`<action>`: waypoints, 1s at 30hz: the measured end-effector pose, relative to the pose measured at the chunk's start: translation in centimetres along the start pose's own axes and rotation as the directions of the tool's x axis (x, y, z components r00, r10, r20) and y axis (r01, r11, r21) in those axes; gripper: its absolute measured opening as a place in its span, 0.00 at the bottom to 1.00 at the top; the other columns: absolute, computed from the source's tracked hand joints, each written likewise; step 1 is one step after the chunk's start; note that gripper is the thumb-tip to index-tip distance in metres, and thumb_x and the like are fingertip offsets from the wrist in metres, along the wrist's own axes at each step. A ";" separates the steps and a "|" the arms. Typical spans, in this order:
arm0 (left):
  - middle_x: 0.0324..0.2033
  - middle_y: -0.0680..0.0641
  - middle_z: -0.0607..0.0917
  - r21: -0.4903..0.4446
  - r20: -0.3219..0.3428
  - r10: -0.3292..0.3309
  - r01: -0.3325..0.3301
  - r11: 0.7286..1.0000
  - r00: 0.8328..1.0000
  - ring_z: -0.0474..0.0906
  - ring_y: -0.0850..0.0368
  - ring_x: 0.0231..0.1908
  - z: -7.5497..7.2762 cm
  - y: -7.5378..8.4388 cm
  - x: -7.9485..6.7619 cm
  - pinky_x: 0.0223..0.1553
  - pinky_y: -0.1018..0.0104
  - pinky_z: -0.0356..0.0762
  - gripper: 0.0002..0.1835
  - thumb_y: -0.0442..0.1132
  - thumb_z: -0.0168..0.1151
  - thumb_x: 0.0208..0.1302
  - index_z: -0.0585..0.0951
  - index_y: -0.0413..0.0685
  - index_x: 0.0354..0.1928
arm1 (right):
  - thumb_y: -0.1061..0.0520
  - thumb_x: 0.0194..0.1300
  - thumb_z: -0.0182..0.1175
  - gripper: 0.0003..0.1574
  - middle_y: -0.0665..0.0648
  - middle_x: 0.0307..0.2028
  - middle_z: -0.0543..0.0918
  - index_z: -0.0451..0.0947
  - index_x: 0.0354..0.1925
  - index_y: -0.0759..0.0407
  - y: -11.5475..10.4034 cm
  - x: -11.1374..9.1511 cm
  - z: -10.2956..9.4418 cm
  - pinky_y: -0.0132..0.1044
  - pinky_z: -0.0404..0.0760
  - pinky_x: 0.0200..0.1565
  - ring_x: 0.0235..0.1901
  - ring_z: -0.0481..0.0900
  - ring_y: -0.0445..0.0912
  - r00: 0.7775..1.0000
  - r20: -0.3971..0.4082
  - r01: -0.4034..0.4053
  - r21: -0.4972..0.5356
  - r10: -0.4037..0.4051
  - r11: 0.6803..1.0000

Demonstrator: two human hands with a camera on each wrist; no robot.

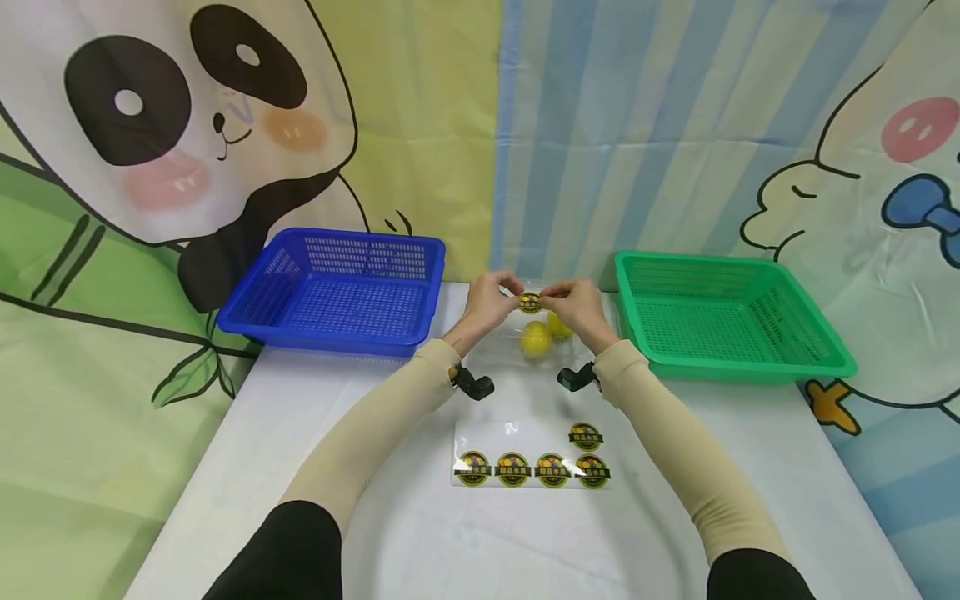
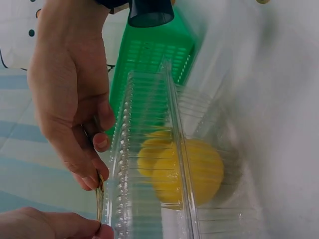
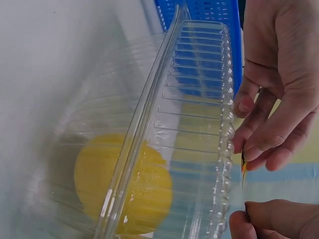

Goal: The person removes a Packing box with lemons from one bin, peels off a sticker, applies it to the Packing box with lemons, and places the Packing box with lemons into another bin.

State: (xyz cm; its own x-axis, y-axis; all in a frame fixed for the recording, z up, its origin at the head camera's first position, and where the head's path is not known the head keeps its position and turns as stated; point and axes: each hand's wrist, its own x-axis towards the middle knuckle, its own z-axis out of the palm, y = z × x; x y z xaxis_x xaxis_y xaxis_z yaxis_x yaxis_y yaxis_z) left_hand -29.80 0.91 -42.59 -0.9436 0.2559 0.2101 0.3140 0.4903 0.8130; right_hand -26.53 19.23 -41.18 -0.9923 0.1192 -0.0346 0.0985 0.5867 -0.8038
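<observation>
Both hands meet over the far side of a clear ribbed plastic box (image 1: 506,346) at the back of the table. Between them is a round black-and-gold sticker (image 1: 529,302), seen edge-on in both wrist views. My left hand (image 1: 489,305) pinches its left edge between thumb and fingertips. The right hand (image 1: 576,307) pinches the opposite edge. Two yellow round fruits, a front one (image 1: 536,339) and one (image 1: 558,326) partly behind the right hand, show through the plastic. In the left wrist view, the sticker (image 2: 99,199) is right beside the box's bumpy rim (image 2: 119,164).
A clear sheet (image 1: 517,437) bearing several matching stickers lies nearer on the white table (image 1: 420,533). The blue basket (image 1: 330,340) stands at back left, the green basket (image 1: 750,371) at back right. A printed curtain (image 1: 450,125) hangs directly behind the table.
</observation>
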 end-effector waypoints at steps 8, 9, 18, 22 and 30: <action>0.38 0.45 0.89 0.050 0.021 -0.020 0.019 0.999 1.000 0.84 0.50 0.33 0.5 0.2 -0.2 0.33 0.63 0.78 0.05 0.29 0.68 0.66 0.88 0.44 0.41 | 0.57 0.70 0.68 0.11 0.63 0.46 0.90 0.90 0.46 0.61 0.7 0.2 0.4 0.48 0.84 0.50 0.47 0.85 0.56 0.999 -0.001 0.048 -0.053 -0.048 0.997; 0.38 0.45 0.89 0.065 0.020 -0.020 0.018 0.998 1.000 0.84 0.50 0.34 0.6 0.2 -0.2 0.32 0.63 0.78 0.06 0.29 0.68 0.66 0.88 0.44 0.41 | 0.57 0.70 0.68 0.11 0.63 0.46 0.90 0.90 0.46 0.62 0.7 0.2 0.6 0.48 0.84 0.49 0.46 0.85 0.56 0.998 -0.001 0.062 -0.069 -0.063 0.996; 0.36 0.47 0.89 0.152 0.013 0.021 -0.023 0.988 1.000 0.83 0.50 0.39 1.1 0.4 -0.1 0.37 0.61 0.80 0.08 0.27 0.65 0.61 0.88 0.45 0.39 | 0.57 0.72 0.65 0.10 0.62 0.43 0.91 0.89 0.46 0.60 0.7 0.1 1.4 0.47 0.86 0.43 0.41 0.86 0.56 0.989 -0.005 0.144 -0.218 -0.149 0.965; 0.37 0.47 0.88 0.148 0.021 0.022 -0.024 0.989 1.000 0.84 0.50 0.39 1.2 0.5 -0.1 0.38 0.60 0.81 0.08 0.26 0.64 0.63 0.87 0.44 0.40 | 0.57 0.72 0.65 0.10 0.62 0.42 0.91 0.89 0.46 0.60 0.6 0.1 1.4 0.47 0.86 0.42 0.40 0.87 0.55 0.988 -0.009 0.146 -0.236 -0.152 0.961; 0.37 0.46 0.87 0.169 0.030 0.017 -0.022 0.985 0.999 0.84 0.50 0.38 1.5 0.4 0.0 0.39 0.59 0.83 0.07 0.26 0.64 0.65 0.87 0.44 0.40 | 0.57 0.72 0.65 0.09 0.61 0.41 0.91 0.89 0.45 0.60 0.4 0.1 1.5 0.46 0.86 0.41 0.39 0.86 0.55 0.989 -0.011 0.139 -0.246 -0.146 0.959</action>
State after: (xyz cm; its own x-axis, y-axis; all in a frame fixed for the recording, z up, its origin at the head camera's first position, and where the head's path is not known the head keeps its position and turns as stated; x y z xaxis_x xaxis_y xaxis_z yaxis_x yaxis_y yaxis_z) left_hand -29.49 2.38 -43.12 -0.9346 0.2891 0.2074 0.3477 0.6187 0.7045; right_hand -26.67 18.26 -42.37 -0.9951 0.0412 0.0902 -0.0249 0.7762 -0.6300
